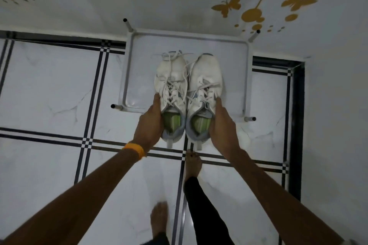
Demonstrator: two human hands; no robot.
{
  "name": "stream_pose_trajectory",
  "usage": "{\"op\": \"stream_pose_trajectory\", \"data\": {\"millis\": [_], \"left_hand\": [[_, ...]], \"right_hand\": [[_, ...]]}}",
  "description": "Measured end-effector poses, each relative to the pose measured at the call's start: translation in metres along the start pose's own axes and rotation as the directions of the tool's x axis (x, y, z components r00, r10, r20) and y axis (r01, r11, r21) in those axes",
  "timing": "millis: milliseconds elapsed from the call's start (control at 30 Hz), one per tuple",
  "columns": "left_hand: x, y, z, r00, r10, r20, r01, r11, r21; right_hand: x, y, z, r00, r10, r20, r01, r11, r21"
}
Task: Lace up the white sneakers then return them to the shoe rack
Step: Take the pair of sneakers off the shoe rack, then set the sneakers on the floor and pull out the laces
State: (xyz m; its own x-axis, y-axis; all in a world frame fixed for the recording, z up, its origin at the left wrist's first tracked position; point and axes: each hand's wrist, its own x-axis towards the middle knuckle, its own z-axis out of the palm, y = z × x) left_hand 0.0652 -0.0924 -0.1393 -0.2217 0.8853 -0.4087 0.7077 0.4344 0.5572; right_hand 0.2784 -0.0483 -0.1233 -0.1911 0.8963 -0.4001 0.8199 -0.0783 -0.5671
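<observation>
Head camera looks steeply down, close (single view), over the floor (49,89).

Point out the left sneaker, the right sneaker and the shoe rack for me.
left sneaker (171,77): head view, on its white toe and upper.
right sneaker (205,73): head view, on its white toe area.
shoe rack (139,69): head view, on a bare part of its top shelf.

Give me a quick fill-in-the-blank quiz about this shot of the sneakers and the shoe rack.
1. The left hand and right hand hold a pair of white sneakers by their ____ ends.
2. The insoles inside are ____.
3. The wristband on the left arm is ____.
4. The wall decals near the shoe rack are shaped like ____.

Missing: heel; green; orange; butterflies
</observation>
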Motion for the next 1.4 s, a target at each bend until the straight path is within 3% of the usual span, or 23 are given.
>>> {"op": "stream_pose_trajectory", "data": {"millis": [267,433,800,1000,1100,1167,1233,1300,1367,1400], "left_hand": [[-0.149,-0.049,0.055,0.994,0.112,0.014,-0.112,0.993,0.025],[-0.189,-0.13,0.138,0.996,0.067,0.061,-0.067,0.998,0.004],[-0.123,-0.266,0.327,0.996,0.079,0.039,-0.081,0.995,0.051],[-0.088,-0.295,0.383,0.986,0.165,-0.034,-0.164,0.986,0.042],[-0.087,-0.302,0.392,0.964,0.24,-0.117,-0.24,0.971,0.016],[-0.086,-0.303,0.392,0.96,0.252,-0.119,-0.25,0.968,0.03],[-0.089,-0.303,0.39,0.961,0.242,-0.133,-0.237,0.97,0.051],[-0.094,-0.3,0.379,0.929,0.297,-0.22,-0.285,0.955,0.082],[-0.094,-0.297,0.365,0.849,0.453,-0.271,-0.432,0.891,0.137],[-0.091,-0.297,0.358,0.807,0.537,-0.244,-0.504,0.843,0.187]], "right_hand": [[-0.16,0.057,0.061,0.999,0.031,-0.008,-0.031,0.999,0.01],[-0.207,0.116,0.146,1.0,0.031,0.002,-0.031,0.999,0.036],[-0.127,0.274,0.32,0.998,-0.009,0.069,0.014,0.997,-0.076],[-0.092,0.325,0.36,0.99,-0.141,-0.028,0.139,0.988,-0.07],[-0.088,0.341,0.363,0.979,-0.202,-0.009,0.199,0.972,-0.122],[-0.092,0.339,0.361,0.98,-0.188,0.06,0.197,0.953,-0.231],[-0.097,0.328,0.352,0.985,-0.149,0.084,0.171,0.859,-0.482],[-0.102,0.305,0.334,0.964,-0.26,-0.064,0.177,0.799,-0.575],[-0.104,0.277,0.328,0.883,-0.434,-0.18,0.324,0.839,-0.437],[-0.102,0.264,0.332,0.869,-0.467,-0.163,0.408,0.863,-0.297]]}}
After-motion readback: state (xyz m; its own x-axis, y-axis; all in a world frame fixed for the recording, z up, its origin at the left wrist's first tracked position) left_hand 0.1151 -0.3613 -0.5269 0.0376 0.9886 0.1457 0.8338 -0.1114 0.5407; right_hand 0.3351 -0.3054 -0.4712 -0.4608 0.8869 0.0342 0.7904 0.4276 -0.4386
